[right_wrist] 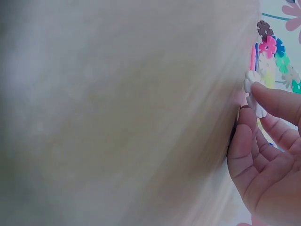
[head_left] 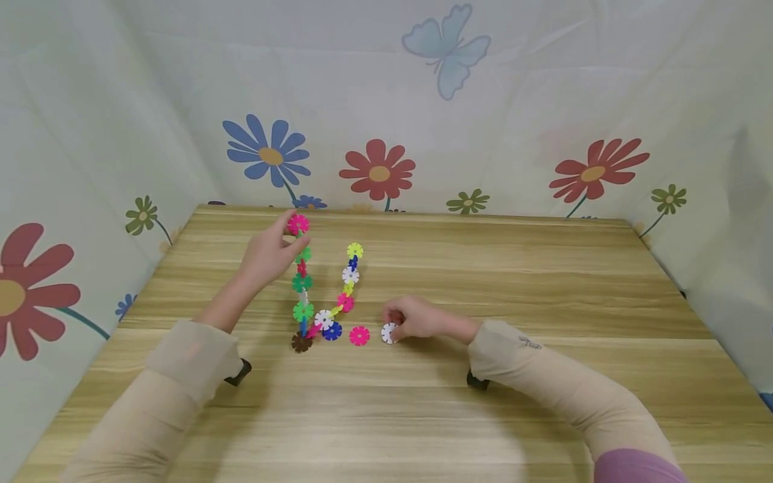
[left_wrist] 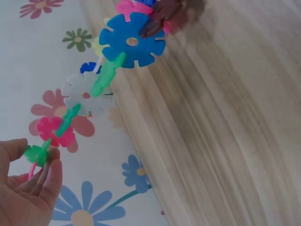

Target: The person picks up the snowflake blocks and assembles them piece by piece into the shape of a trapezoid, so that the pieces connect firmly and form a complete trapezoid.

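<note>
A chain of colourful notched plastic discs forms a V shape, its brown disc (head_left: 301, 342) at the bottom. My left hand (head_left: 272, 251) is at the far end of the left branch, around its pink end disc (head_left: 298, 225). In the left wrist view, thumb and fingers pinch a green disc (left_wrist: 36, 155) near that end. The right branch ends in a yellow disc (head_left: 355, 251). My right hand (head_left: 417, 316) pinches a loose white disc (head_left: 388, 333) between thumb and fingers, close to the tabletop. Its fingers partly cover that disc.
A separate pink disc (head_left: 359, 336) lies between the chain and my right hand, with a blue disc (head_left: 332, 331) left of it. All this is on a wood-grain table (head_left: 483, 416). Behind it hangs a flower-printed cloth (head_left: 513, 121).
</note>
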A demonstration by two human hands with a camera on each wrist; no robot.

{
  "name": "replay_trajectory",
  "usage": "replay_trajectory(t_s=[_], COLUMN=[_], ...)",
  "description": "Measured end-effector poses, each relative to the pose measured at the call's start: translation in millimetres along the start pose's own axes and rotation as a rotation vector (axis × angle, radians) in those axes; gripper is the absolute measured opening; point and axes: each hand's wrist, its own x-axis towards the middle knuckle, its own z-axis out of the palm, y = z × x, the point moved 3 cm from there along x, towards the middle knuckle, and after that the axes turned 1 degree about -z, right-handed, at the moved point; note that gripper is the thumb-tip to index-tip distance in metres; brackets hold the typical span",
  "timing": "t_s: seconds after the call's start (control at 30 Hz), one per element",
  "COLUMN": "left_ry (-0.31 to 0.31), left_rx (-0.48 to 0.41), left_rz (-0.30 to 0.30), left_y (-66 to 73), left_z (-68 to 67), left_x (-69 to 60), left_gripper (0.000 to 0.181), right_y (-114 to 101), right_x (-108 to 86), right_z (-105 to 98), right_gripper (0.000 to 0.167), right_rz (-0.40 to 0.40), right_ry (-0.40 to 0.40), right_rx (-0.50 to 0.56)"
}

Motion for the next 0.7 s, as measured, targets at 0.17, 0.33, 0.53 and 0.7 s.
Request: replay_trajectory(t_s=[0.17, 0.33, 0.53, 0.7], left_ry=[0.021, 0.012, 0.004, -0.001], left_rx=[0.029, 0.059, 0.086, 0.091], left_rz=[-0.018, -0.048, -0.077, -0.092], left_y=[-6.5, -15.0, -25.2, -30.4], left_z=[-9.4, -13.9, -17.9, -20.4], left_x=[-2.4, -7.9, -14.0, -15.6], left_gripper=[0.063, 0.065, 0.067, 0.067], right_y=[0, 2, 0, -13], right_x=[-2.1, -2.3, 2.7, 11.9], right_z=[-2, -1, -2, -1], right_gripper=[0.013, 0.011, 0.006, 0.006], right_rz=[0.017, 0.029, 0.015, -0.033], right_ry=[0.006, 0.007, 0.039, 0.035], right_rx=[0.022, 0.062, 0.119, 0.107])
